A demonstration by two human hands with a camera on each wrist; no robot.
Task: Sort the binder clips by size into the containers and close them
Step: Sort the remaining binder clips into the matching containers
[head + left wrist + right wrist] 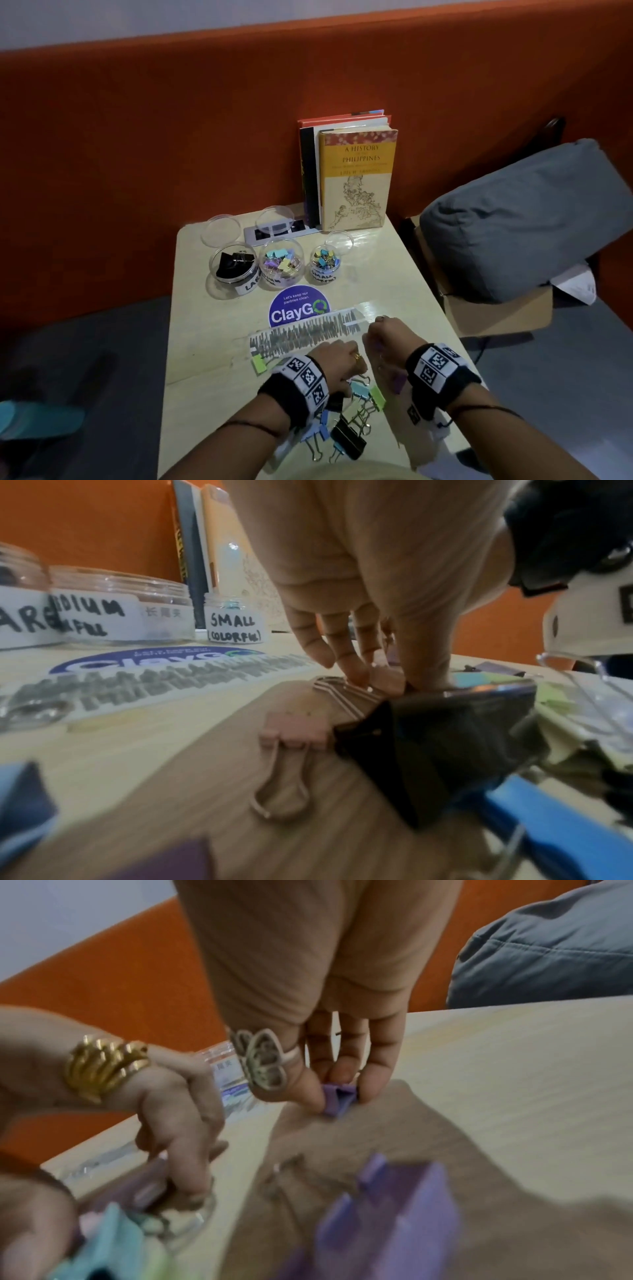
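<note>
A pale wood-grain table (212,346) stands against an orange padded wall (171,137), with a paler wall (137,17) above it. Several books (356,178) stand upright at the table's far edge, against the orange padding. To the right, a grey cushion (527,219) lies on a cardboard box (496,315) on the grey floor (565,359); the light is dim

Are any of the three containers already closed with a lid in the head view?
No. The large, medium and small containers all stand open, and their clear lids lie on the table behind them.
</note>
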